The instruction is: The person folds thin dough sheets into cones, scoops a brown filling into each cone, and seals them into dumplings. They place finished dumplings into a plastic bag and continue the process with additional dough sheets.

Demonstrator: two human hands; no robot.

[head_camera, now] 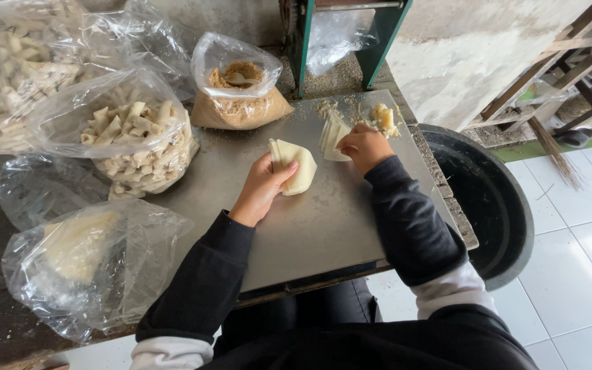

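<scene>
My left hand (263,186) grips a folded pale dough wrapper (296,168) that rests on the grey metal sheet (310,226). My right hand (363,145) reaches to a small stack of folded wrappers (332,133) farther back on the sheet, its fingers pinched on the stack's edge. Just beyond it lies a little heap of yellowish filling (382,118). Both arms wear black sleeves with white cuffs.
An open bag of brown crumb filling with a spoon (240,85) stands at the sheet's back. Clear bags of rolled pastries (138,137) and a bag of wrappers (83,257) lie left. A black tub (495,199) sits right, on white floor tiles.
</scene>
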